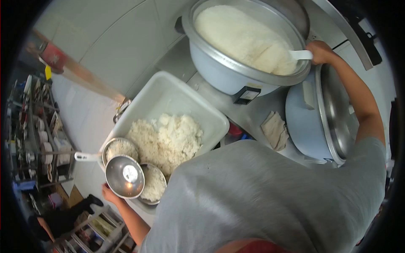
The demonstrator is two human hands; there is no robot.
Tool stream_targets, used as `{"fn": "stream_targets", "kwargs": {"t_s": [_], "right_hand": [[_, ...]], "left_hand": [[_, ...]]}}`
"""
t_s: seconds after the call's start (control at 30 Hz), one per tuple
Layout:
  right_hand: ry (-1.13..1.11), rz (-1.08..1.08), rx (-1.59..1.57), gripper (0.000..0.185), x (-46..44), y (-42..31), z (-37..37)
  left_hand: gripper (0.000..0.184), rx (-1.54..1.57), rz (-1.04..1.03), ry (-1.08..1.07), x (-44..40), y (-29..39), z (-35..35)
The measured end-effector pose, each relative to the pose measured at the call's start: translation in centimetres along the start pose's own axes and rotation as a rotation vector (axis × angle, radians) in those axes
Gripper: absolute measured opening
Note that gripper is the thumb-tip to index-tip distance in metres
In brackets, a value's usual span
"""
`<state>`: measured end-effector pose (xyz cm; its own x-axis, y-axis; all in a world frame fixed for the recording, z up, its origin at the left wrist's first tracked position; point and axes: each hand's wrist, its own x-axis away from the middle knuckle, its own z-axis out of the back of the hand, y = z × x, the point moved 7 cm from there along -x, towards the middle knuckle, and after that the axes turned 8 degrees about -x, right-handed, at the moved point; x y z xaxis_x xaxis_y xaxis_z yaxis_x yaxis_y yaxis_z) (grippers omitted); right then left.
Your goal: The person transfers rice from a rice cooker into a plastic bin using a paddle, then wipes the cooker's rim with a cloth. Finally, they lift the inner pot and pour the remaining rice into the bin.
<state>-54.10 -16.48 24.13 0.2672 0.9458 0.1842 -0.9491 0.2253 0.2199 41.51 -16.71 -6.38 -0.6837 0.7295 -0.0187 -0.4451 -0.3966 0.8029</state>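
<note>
My right hand (320, 52) is closed round the handle of a white paddle (301, 55), whose blade is sunk in the rice (240, 36) of a large round cooker (223, 80). At the lower left, my left hand (110, 194) is at the rim of an empty steel bowl (122, 179), its fingers partly hidden behind it. Two more steel bowls with rice, an upper one (120, 148) and a lower one (152, 183), stand beside it over the edge of a white tub (168, 86). Loose rice (168, 139) is heaped inside the tub.
A second cooker (306, 122) with a steel lid stands at the right, near a folded cloth (275, 130). A white handle (86, 157) sticks out left of the bowls. Shelves (46, 139) line the far left, where a person in dark clothes (63, 219) is partly visible.
</note>
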Motion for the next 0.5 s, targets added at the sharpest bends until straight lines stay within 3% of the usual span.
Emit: {"fn": "stream_targets", "kwargs": {"t_s": [0.03,0.1,0.17,0.2,0.33,0.4,0.43,0.47,0.5], "right_hand": [[-0.027,-0.001,-0.028,0.023,0.3,-0.3,-0.1],[-0.066,-0.011,-0.077,0.021,0.8,-0.4,0.3],[-0.106,-0.077,-0.190,0.021,0.8,0.8,-0.5],[-0.130,-0.116,-0.248,0.021,1.1,1.1,-1.0],[-0.039,-0.068,-0.375,0.019,2.6,0.2,-1.2],[0.012,-0.058,-0.464,0.018,3.3,0.4,-1.4],[-0.008,-0.082,-0.493,0.018,3.6,0.9,-1.9],[-0.029,-0.107,-0.521,0.018,3.9,1.4,-2.4],[-0.050,-0.132,-0.548,0.017,4.2,1.7,-2.7]], "left_hand": [[0.032,0.012,0.078,0.145,-0.3,2.4,1.8],[0.030,-0.029,-0.164,0.429,1.0,10.5,5.0],[0.027,0.018,-0.541,0.398,3.2,20.2,4.6],[0.023,0.019,-0.771,0.351,5.0,25.0,3.4],[0.026,0.046,-1.071,-0.213,11.8,36.6,-7.3],[0.036,-0.042,-1.152,-0.456,15.7,39.1,-14.3],[0.039,-0.086,-1.327,-0.541,18.1,39.9,-17.7],[0.041,-0.115,-1.470,-0.543,20.7,40.7,-20.7],[0.045,-0.247,-1.482,-0.600,22.6,40.7,-24.5]]}}
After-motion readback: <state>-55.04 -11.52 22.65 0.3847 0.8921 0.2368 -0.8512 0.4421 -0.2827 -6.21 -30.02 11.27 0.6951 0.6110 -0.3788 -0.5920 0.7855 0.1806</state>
